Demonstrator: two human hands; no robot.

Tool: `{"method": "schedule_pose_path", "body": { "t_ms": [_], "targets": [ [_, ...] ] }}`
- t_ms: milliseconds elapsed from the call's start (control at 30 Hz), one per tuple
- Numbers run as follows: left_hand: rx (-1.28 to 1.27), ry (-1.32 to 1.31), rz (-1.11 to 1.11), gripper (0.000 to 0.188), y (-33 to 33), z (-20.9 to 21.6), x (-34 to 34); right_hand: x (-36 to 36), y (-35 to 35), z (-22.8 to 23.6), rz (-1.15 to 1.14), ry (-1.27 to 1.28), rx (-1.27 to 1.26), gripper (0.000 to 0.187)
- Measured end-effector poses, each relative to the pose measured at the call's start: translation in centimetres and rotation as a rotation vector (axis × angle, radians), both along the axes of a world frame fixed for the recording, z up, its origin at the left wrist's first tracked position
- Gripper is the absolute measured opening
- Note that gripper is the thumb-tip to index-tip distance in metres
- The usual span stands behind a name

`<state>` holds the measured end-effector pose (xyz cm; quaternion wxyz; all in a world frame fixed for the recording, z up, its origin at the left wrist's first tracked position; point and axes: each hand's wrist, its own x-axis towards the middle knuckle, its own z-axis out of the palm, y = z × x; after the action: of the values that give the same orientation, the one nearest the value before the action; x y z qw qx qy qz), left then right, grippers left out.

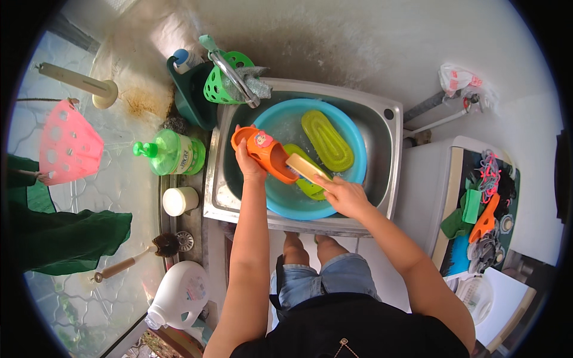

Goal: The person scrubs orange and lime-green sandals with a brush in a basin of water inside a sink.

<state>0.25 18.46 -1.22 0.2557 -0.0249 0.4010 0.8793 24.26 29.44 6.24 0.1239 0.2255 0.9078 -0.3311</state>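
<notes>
Fig.: orange slipper held over a blue basin, which sits in a steel sink. Left hand is closed round the slipper's heel end from below, thumb side up, so the shoe juts out to the right of the grip w/ its strap and cartoon patch facing up. Right hand is wrapped round the handle of a cream scrub brush; the brush head meets the slipper's toe end, i.e. the end farthest from the left-hand grip. Judged from this pose, the step is scrubbing: best done w/ the slipper tilted down toward the water so run-off drops into the basin, short strokes along the sole edge, and the left grip kept firm at the heel since brush pressure at the far end levers the shoe. Inside the basin: a yellow-green slipper lying sole up, a second green piece partly hidden under the brush, id unclear. Faucet arches in from the upper left, next to a green perforated caddy. On the ledge to the left: green pump bottle, white lidded jar, wooden-handled brush, white detergent jug.
</notes>
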Motion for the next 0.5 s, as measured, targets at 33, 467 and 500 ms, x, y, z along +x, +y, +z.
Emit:
{"method": "schedule_pose_path", "body": {
  "t_ms": [33, 467, 500],
  "targets": [
    [-0.006, 0.088, -0.035, 0.051, 0.0, 0.7, -0.4, 0.7, 0.3, 0.0, -0.047, -0.028, 0.049, 0.05],
    [-0.535, 1.552, -0.041, 0.04, 4.6, 10.6, 3.9, 1.6, -0.5, 1.5, -0.477, 0.104, 0.102, 0.04],
    [-0.554, 1.547, -0.132, 0.042, 4.9, 10.5, 4.3, 1.6, -0.3, 2.0, -0.51, 0.098, 0.156, 0.041]
  ]
}}
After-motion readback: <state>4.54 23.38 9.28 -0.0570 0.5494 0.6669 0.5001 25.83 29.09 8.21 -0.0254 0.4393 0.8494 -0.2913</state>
